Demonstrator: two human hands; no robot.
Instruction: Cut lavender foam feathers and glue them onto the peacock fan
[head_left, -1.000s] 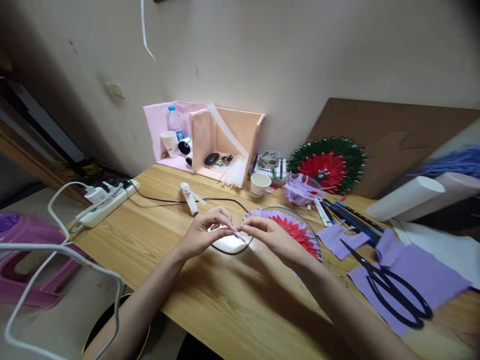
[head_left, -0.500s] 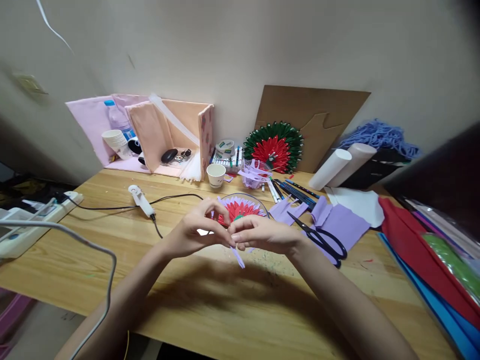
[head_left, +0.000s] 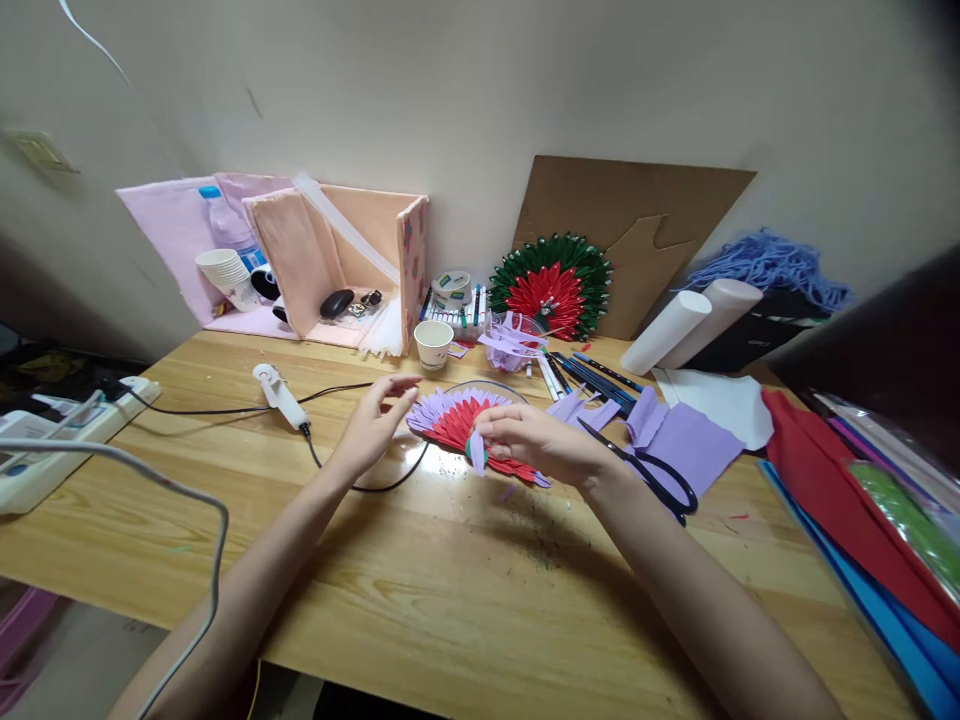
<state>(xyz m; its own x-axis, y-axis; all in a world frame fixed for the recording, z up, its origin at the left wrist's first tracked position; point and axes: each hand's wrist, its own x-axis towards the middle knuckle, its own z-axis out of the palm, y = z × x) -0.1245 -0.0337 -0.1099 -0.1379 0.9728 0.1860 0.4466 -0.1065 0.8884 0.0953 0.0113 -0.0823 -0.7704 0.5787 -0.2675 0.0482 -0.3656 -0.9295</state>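
Observation:
Between the fingertips of my right hand (head_left: pixel 529 437) is a small purple paper petal (head_left: pixel 478 452), its end pointing down. Behind and below it lies a half-round flower piece (head_left: pixel 454 425) with red petals inside and purple petals along the outer edge; a bit of green shows at its middle. My left hand (head_left: pixel 379 425) is at the left side of this flower piece, fingers apart and nothing in them. Whether it touches the petals I cannot tell. To the right, black scissors (head_left: pixel 652 475) rest on purple crepe paper (head_left: pixel 697 445).
A white glue gun (head_left: pixel 281 395) lies at left, its black cord running over the table. A paper cup (head_left: pixel 433 346), a bowl of purple strips (head_left: pixel 514 350) and several pens (head_left: pixel 592 380) stand behind. A green and red flower (head_left: pixel 551 290) leans against cardboard (head_left: pixel 637 200).
My view has swung to the right. My hands, earlier together at the purple petal, have parted; the left has let go and moved left, while the right keeps the petal.

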